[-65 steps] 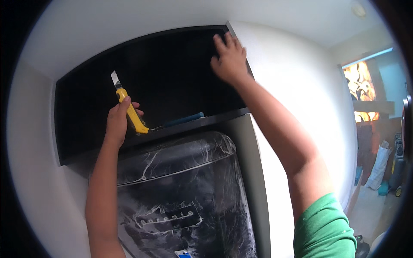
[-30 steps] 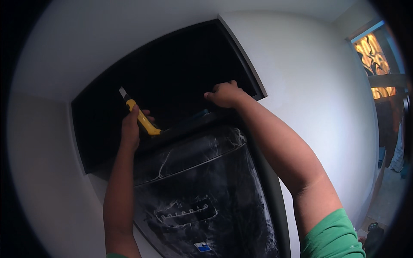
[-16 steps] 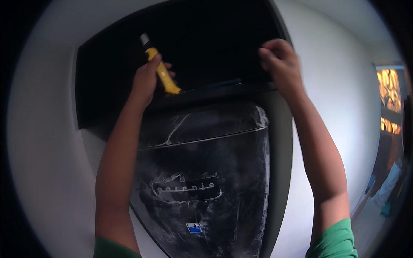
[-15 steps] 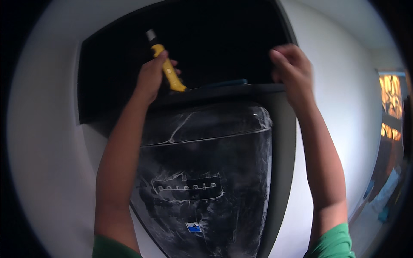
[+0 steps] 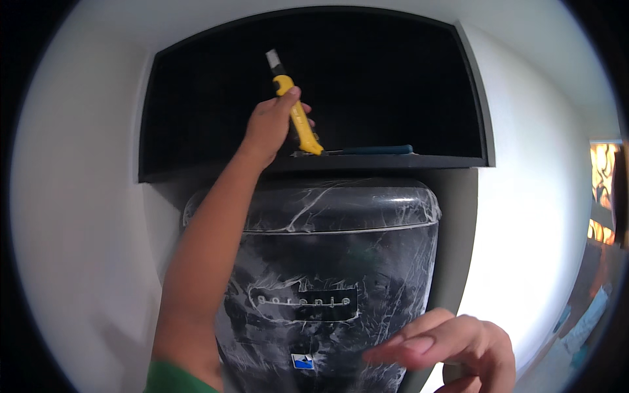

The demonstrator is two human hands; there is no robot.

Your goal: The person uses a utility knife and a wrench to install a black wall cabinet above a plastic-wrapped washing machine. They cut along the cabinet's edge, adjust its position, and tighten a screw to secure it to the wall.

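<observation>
My left hand (image 5: 270,128) is raised in front of the dark niche, its fingers wrapped round a yellow and black utility knife (image 5: 299,120). The knife's pale blade points up and its butt end is near the shelf edge. Lower right, my right hand (image 5: 458,344) hangs near the camera with loosely bent fingers, apart, and nothing shows in them. Behind it stands a black fridge (image 5: 341,262) covered in wrinkled clear plastic film. A raised letter badge and a small blue and white sticker (image 5: 303,361) mark its front.
Above the fridge, a black shelf niche (image 5: 393,78) holds a blue-handled tool (image 5: 383,150), perhaps a screwdriver, on its front edge. White walls (image 5: 537,196) flank the recess. A patterned bright window (image 5: 603,170) shows at the far right.
My right hand has dropped from the niche to in front of the fridge, its fingers loosening. The view has shifted, and my left hand still holds the utility knife up.
</observation>
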